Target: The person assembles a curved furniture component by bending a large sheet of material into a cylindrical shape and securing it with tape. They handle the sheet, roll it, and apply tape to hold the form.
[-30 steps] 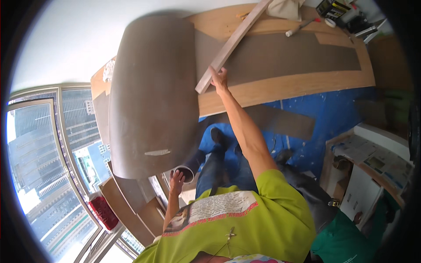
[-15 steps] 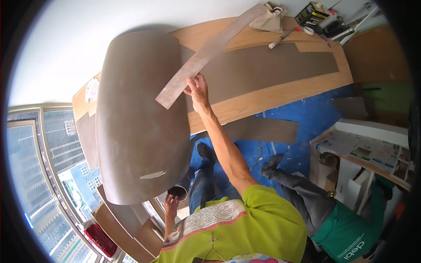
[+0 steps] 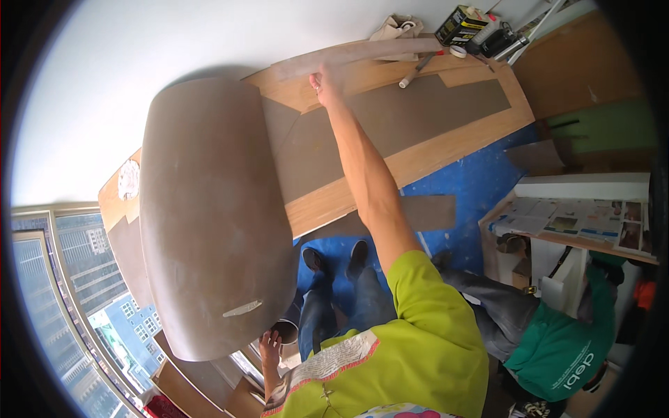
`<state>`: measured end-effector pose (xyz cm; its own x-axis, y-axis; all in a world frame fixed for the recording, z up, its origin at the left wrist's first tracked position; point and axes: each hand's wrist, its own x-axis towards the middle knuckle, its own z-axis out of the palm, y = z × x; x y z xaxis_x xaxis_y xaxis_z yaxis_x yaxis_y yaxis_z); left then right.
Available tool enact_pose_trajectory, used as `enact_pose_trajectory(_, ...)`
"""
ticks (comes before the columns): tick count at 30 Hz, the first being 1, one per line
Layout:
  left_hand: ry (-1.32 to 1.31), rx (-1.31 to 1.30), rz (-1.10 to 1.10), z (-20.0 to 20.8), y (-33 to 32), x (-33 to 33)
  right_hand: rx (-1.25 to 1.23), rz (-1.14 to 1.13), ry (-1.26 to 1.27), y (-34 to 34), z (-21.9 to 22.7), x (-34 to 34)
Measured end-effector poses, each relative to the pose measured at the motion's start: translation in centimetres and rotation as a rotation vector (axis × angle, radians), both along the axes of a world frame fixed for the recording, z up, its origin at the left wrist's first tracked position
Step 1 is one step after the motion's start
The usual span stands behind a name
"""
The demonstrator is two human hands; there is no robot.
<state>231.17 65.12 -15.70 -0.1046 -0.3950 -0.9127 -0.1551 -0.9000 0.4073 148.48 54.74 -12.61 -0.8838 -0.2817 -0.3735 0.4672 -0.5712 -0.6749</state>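
A long pale brown strip (image 3: 376,52) lies along the back of the wooden table (image 3: 327,205). My right hand (image 3: 324,85) is at its lower edge, towards the left end. Motion smears the fingers, so whether they grip the strip is unclear. A large bowed grey-brown sheet (image 3: 216,209) with a pale patch near its near end stands left of my arm. Beside its near lower edge, my left hand (image 3: 270,348) has its fingers stretched apart and holds nothing visible. A round dark-mouthed tube or container (image 3: 286,331) is right next to those fingers.
A flat grey-brown sheet (image 3: 411,118) covers part of the table. A cloth bag (image 3: 397,28), a rectangular can (image 3: 461,26), a tape roll (image 3: 458,51) and a roller-like tool (image 3: 417,72) sit at the back. A co-worker in green (image 3: 557,348) is at the right, by a paper-covered bench (image 3: 571,216).
My right hand has moved away from me towards the back of the table, and the strip has swung from diagonal to nearly level there. My left hand remains by the bowed sheet's near edge.
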Motion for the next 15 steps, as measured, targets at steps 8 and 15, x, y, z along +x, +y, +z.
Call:
enact_pose_trajectory(8, -0.021, -0.301, -0.447, -1.2, -1.4, -0.1, 0.151, 0.209, 0.142, 5.3, 2.2, -2.4)
enact_pose_trajectory(15, 0.119, -0.098, -0.138, 0.9, -0.5, -5.2, 0.434, -0.005, 0.010, 23.7, -9.2, 25.2)
